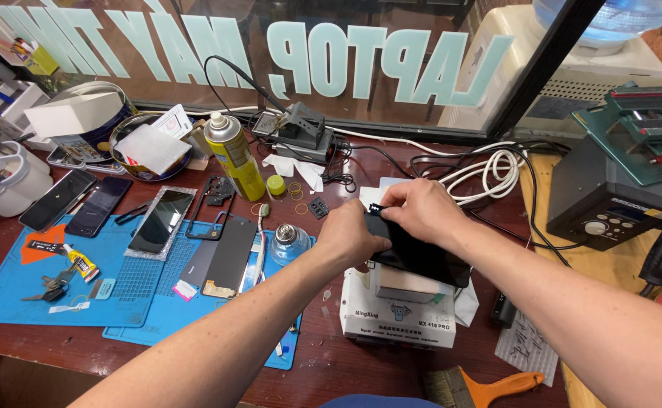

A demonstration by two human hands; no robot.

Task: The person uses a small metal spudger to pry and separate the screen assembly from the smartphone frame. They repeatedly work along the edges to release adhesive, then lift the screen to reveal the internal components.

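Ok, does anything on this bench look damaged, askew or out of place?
Nothing looks broken. The black phone that both hands hold sits crooked on the white box, overhanging its right edge. A bare phone frame and loose back cover lie on the blue mat.

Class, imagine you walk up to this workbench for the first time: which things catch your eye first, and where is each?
At centre, the left hand and right hand grip a black phone over a white machine. Behind, to the left, a yellow spray can stands upright. Blue mats at left carry phone parts.
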